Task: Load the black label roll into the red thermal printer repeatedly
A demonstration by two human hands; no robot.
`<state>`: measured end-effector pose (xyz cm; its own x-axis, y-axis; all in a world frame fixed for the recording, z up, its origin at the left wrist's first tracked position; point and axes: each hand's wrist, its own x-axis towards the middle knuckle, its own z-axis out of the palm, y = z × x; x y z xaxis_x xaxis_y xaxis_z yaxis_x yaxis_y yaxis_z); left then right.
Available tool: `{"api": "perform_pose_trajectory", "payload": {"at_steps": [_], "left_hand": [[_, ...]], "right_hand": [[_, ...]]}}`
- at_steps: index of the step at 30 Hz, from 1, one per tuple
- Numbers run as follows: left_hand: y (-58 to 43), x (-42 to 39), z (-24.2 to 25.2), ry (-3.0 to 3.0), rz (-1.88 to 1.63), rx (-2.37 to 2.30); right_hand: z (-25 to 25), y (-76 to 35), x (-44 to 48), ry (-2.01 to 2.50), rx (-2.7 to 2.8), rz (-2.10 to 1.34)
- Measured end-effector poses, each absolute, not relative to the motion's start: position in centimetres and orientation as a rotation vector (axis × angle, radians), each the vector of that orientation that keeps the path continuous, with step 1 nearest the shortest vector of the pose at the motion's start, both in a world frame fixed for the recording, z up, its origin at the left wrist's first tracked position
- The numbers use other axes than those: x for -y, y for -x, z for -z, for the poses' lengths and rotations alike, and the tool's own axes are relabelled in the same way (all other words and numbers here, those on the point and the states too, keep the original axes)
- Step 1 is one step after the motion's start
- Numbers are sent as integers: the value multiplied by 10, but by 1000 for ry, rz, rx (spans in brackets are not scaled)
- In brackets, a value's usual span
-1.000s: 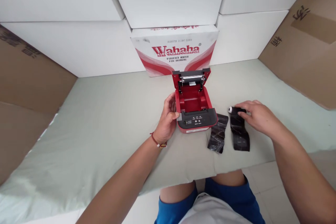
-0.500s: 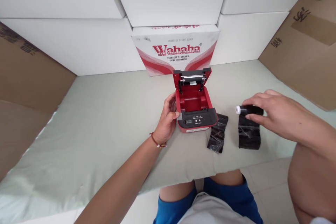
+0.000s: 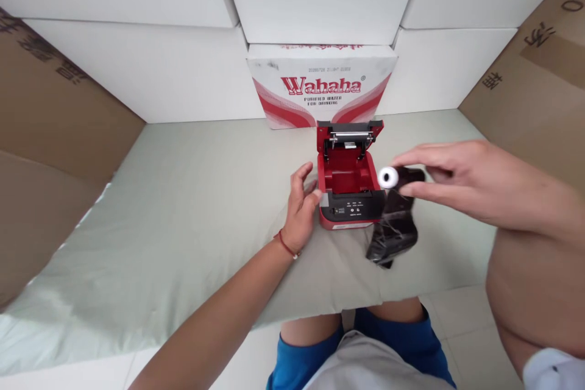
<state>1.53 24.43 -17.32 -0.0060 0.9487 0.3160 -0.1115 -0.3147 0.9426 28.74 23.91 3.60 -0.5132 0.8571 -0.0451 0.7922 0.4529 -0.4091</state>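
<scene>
A small red and black label printer [image 3: 353,219] stands on the cloth with its lid [image 3: 323,134] raised and its red inside showing. My left hand [image 3: 300,210] is at the printer's left side, fingers apart, with the thumb at its front left corner. My right hand [image 3: 461,180] pinches a black ribbon roll [image 3: 408,178] with a white core end, just right of the printer. A shiny black strip [image 3: 395,222] hangs from the roll. It overlaps another black strip [image 3: 381,247] by the printer's front right corner, and I cannot tell them fully apart.
A Wahaha water carton [image 3: 322,88] stands right behind the printer, against stacked white boxes [image 3: 192,73]. Brown cardboard panels [image 3: 55,134] close off both sides. The pale green cloth [image 3: 205,195] covers the table, whose front edge is close to my legs.
My right hand has carried the roll left towards the printer and turned its white end more to view. My left fingers have loosened from the printer's side. The view has shifted slightly.
</scene>
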Motion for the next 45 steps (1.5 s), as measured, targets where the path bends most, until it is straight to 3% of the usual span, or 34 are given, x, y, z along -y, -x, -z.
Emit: {"api": "perform_pose_trajectory", "payload": {"at_steps": [3, 6, 13, 23, 28, 39, 45], "left_hand": [[-15, -229, 162, -1787, -1695, -1208], [-20, -214, 149, -2166, -1851, -1170], [-35, -197, 138, -2613, -1796, -973], [-33, -189, 147, -2587, -1386, -975], [-37, -185, 142, -2599, -1392, -1009], [-37, -187, 138, -2680, -1409, -1060], [-26, -196, 137, -2622, -1665, -1084]], "right_hand": [[-24, -240, -254, 1479, 2596, -527], [1, -203, -268, 1700, 2702, -340], [27, -178, -293, 1850, 2740, -222], [6, -208, -270, 1459, 2429, -190], [-1, -230, -283, 1346, 2166, 97], [26, -250, -227, 1239, 2495, 13], [33, -252, -217, 1210, 2548, 92]]}}
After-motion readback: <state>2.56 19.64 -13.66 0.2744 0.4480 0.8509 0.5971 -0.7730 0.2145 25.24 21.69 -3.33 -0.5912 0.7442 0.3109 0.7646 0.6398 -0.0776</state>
